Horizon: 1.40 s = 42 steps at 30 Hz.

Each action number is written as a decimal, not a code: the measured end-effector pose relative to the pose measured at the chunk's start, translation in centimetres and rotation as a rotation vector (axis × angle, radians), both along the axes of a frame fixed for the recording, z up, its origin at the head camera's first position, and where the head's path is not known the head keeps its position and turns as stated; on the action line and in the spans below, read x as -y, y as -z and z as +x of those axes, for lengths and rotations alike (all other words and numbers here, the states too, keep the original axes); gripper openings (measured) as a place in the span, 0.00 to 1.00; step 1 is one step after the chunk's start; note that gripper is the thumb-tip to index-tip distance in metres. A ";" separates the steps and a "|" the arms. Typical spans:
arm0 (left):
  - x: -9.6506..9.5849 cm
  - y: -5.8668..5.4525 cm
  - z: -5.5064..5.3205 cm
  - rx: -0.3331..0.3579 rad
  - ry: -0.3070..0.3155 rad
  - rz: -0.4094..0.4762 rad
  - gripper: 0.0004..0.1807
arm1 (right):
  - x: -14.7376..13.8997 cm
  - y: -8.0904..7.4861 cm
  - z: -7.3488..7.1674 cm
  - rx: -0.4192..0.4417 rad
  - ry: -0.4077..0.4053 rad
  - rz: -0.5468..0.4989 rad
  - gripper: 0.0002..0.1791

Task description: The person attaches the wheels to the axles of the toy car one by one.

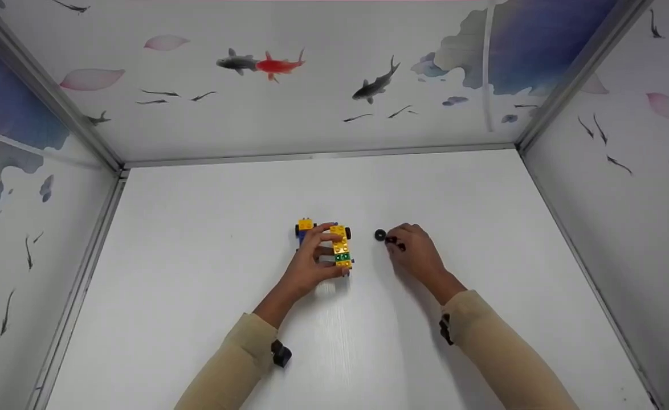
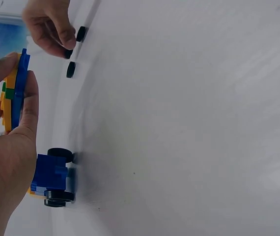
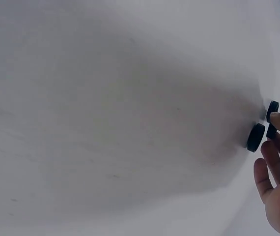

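My left hand holds a flat toy-brick piece, yellow with a green band on top. Its blue underside faces sideways in the left wrist view, with thumb and fingers at its ends. Close beyond that hand, a blue and yellow brick vehicle stands on black wheels, partly covered by the hand in the head view. To the right, my right hand pinches a small black wheel between thumb and finger, low over the table. Two more black wheels, one nearer and another by the thumb, are right beside the fingertips.
The white table is enclosed by printed panels at the back, left and right, with a metal strip along the back edge. Dark devices sit at both sleeve cuffs.
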<state>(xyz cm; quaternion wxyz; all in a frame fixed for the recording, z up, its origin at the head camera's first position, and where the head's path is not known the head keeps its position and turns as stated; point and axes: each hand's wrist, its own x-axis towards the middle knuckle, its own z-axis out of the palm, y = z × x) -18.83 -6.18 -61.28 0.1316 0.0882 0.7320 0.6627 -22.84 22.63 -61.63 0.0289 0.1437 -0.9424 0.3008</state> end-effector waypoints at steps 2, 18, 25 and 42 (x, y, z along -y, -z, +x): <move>0.0 -0.1 -0.1 -0.007 -0.003 -0.009 0.34 | 0.2 -0.2 0.1 0.003 -0.001 -0.025 0.13; 0.0 0.1 -0.5 -0.032 0.008 0.029 0.32 | 2.0 -1.6 1.0 0.066 -0.173 -0.225 0.18; -0.1 -0.1 -0.5 -0.024 -0.011 0.019 0.31 | 2.5 -2.2 1.4 0.176 -0.267 -0.301 0.17; -0.1 -0.1 -0.6 -0.024 -0.019 0.009 0.31 | 3.2 -2.8 1.9 0.213 -0.342 -0.324 0.15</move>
